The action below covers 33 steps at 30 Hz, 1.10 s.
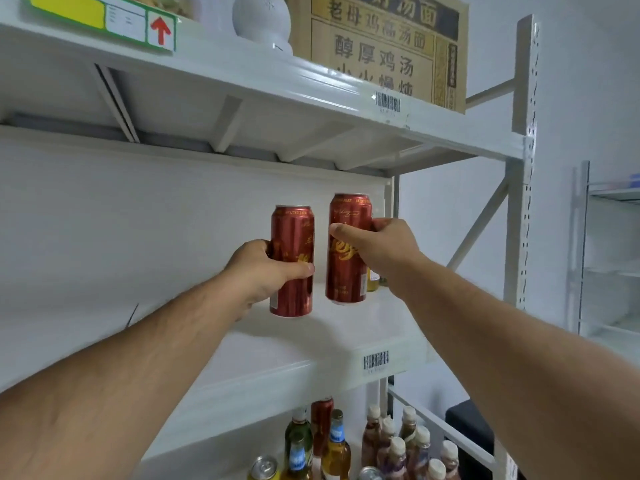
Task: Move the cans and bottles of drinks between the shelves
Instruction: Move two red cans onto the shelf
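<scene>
I hold two tall red beer cans upright over the white middle shelf (277, 344). My left hand (263, 271) grips the left can (292, 237) around its middle. My right hand (381, 244) grips the right can (348, 271) from the right side, slightly higher. Both cans hang just above the shelf surface or touch it; I cannot tell which. A small yellow item (373, 280) shows behind the right can. On the shelf below stand several bottles (398, 441), glass beer bottles (334, 445), another red can (322, 420) and a gold can top (265, 467).
The upper shelf (311, 84) carries a cardboard noodle box (381, 46) and a white round object (261, 19). A white perforated upright (523, 161) stands at the right. Another rack (609, 254) is at the far right. A dark box (467, 427) sits low on the floor.
</scene>
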Each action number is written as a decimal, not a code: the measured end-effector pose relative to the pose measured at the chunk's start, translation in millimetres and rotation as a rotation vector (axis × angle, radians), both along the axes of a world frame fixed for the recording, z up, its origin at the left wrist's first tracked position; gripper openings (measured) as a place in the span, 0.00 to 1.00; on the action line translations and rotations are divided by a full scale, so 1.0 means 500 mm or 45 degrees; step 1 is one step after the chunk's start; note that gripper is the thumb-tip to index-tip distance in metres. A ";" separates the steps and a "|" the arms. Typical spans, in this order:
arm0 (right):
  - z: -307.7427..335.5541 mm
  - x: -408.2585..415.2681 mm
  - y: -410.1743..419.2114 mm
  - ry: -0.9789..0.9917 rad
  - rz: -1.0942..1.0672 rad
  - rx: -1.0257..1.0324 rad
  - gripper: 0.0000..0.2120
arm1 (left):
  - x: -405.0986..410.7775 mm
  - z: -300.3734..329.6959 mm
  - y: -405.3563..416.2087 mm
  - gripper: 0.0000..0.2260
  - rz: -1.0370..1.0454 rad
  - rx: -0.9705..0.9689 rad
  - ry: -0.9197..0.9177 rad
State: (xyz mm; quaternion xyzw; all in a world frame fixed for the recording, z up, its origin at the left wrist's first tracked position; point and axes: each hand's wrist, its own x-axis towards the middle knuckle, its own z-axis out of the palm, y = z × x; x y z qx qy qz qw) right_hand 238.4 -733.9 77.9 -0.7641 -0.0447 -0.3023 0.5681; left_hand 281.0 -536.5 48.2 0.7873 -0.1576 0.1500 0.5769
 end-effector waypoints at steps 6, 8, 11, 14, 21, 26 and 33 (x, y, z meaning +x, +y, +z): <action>0.006 0.098 -0.039 0.006 0.007 0.011 0.16 | 0.080 0.008 -0.035 0.19 0.034 -0.023 0.030; 0.007 0.131 -0.050 0.015 0.011 0.011 0.16 | 0.103 0.003 -0.046 0.19 0.052 -0.027 0.034; 0.006 0.181 -0.065 0.039 0.030 0.011 0.18 | 0.135 -0.002 -0.062 0.19 0.081 -0.039 0.054; 0.004 0.230 -0.081 0.046 0.056 0.014 0.17 | 0.162 0.000 -0.077 0.18 0.117 -0.030 0.074; 0.014 0.353 -0.114 0.092 0.100 -0.027 0.18 | 0.212 0.027 -0.113 0.17 0.209 -0.033 0.080; 0.016 0.426 -0.123 0.114 0.158 -0.085 0.17 | 0.244 0.036 -0.139 0.17 0.287 -0.013 0.050; 0.001 0.507 -0.124 0.210 0.208 -0.105 0.21 | 0.279 0.022 -0.144 0.18 0.360 -0.056 0.066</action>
